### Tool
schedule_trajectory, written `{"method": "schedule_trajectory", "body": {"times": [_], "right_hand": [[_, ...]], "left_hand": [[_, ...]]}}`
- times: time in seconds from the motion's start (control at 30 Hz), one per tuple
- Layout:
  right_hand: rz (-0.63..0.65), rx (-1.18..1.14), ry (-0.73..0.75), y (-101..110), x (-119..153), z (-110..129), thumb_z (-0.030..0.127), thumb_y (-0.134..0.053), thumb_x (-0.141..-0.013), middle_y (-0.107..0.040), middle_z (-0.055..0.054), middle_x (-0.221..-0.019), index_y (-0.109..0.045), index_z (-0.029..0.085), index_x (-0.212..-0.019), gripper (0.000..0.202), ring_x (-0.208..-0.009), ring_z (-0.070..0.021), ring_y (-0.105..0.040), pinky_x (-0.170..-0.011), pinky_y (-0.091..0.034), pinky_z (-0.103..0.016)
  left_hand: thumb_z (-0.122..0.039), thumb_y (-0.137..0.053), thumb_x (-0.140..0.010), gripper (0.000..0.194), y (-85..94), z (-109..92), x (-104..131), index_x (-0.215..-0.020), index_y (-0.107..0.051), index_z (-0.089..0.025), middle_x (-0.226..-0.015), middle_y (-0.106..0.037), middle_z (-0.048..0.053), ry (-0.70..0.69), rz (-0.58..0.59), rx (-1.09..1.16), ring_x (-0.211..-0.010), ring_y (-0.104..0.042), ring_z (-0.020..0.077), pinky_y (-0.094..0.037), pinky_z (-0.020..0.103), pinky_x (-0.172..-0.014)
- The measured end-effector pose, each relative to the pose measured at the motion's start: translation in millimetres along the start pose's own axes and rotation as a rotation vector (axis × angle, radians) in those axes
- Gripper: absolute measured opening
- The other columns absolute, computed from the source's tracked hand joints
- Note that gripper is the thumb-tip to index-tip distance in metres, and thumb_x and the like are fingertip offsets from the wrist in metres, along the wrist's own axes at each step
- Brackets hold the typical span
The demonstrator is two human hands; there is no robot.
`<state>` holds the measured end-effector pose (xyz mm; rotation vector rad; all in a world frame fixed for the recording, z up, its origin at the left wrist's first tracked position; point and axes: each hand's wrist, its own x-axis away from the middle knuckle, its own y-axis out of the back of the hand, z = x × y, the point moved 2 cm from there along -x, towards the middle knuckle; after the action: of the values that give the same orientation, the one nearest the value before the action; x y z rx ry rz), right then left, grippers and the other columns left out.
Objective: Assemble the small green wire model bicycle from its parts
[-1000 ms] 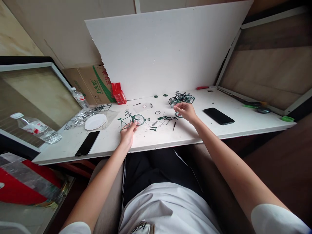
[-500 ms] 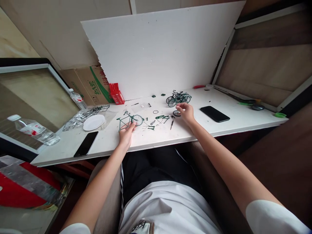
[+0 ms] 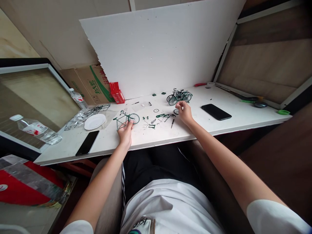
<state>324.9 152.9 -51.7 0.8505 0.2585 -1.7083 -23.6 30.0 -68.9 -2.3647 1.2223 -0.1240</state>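
Note:
My left hand (image 3: 126, 131) is closed on a green model bicycle (image 3: 121, 121) with handlebars and one wheel fitted, held just above the white table. My right hand (image 3: 184, 112) is to the right, its thumb and fingers pinched together; whatever they hold, if anything, is too small to make out. Partly behind that hand lies a small loose wheel (image 3: 176, 111). Just beyond it stand several assembled model bicycles (image 3: 179, 96), close together. Between my hands lie a green frame part (image 3: 161, 115), a thin ring (image 3: 156, 110), a dark screwdriver-like stick (image 3: 172, 123) and several tiny parts.
A black phone (image 3: 216, 112) lies to the right, another phone (image 3: 87, 143) to the left. A white plate (image 3: 95, 121), plastic packaging (image 3: 78, 119) and water bottles (image 3: 36, 129) occupy the left side. A red box (image 3: 117, 93) stands before the white board (image 3: 156, 48) at the back.
My left hand and the model bicycle have shifted slightly left, the bicycle turning a little. My right hand stays near the loose wheel, still pinched. The whole view has shifted slightly.

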Motion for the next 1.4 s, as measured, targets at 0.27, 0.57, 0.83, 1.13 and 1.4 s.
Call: {"method": "schedule_trajectory", "body": {"times": [0.27, 0.57, 0.83, 1.13, 1.4], "right_hand": [[0.027, 0.043, -0.001, 0, 0, 6, 0.047, -0.062, -0.096, -0.072, -0.008, -0.092, -0.060, 0.023, -0.091, 0.025, -0.086, -0.0234, -0.063, -0.082, -0.049, -0.038], [0.069, 0.061, 0.014, -1, 2, 11, 0.050, -0.064, -0.095, -0.073, -0.008, -0.090, -0.064, 0.022, -0.088, 0.029, -0.082, -0.0234, -0.063, -0.082, -0.050, -0.039], [0.077, -0.001, 0.006, -2, 4, 17, 0.052, -0.074, -0.089, -0.079, -0.010, -0.092, -0.074, 0.020, -0.087, 0.032, -0.083, -0.0244, -0.069, -0.082, -0.055, -0.041], [0.264, -0.241, -0.022, -42, 40, 82, 0.059, -0.080, -0.086, -0.082, -0.011, -0.098, -0.080, 0.020, -0.090, 0.038, -0.088, -0.0260, -0.075, -0.078, -0.059, -0.038], [0.513, -0.220, 0.110, -75, 85, 120, 0.035, -0.076, -0.093, -0.083, -0.004, -0.095, -0.082, 0.023, -0.093, 0.014, -0.085, -0.0211, -0.076, -0.075, -0.055, -0.030]], "left_hand": [[-0.031, -0.101, -0.060, 0.048, -0.5, 0, 0, -0.093, -0.070, -0.014, -0.092, -0.076, 0.006, 0.002, -0.021, 0.022, -0.084, -0.070, 0.0148, -0.049, 0.027, -0.076], [-0.031, -0.102, -0.054, 0.049, -1.8, -3, 2, -0.090, -0.073, -0.015, -0.094, -0.075, 0.006, 0.043, 0.035, 0.026, -0.088, -0.070, 0.0157, -0.049, 0.027, -0.079], [-0.035, -0.103, -0.054, 0.050, -4.8, -7, 6, -0.089, -0.074, -0.014, -0.092, -0.077, 0.007, 0.069, 0.107, -0.010, -0.085, -0.070, 0.0156, -0.046, 0.026, -0.075], [-0.041, -0.101, -0.056, 0.051, -6.6, -6, 10, -0.094, -0.078, -0.014, -0.096, -0.081, 0.013, 0.070, 0.199, -0.112, -0.086, -0.075, 0.0212, -0.048, 0.029, -0.073], [-0.039, -0.099, -0.059, 0.047, -7.4, -6, 14, -0.095, -0.080, -0.014, -0.094, -0.080, 0.012, 0.069, 0.262, -0.204, -0.085, -0.075, 0.0217, -0.049, 0.029, -0.072]]}}
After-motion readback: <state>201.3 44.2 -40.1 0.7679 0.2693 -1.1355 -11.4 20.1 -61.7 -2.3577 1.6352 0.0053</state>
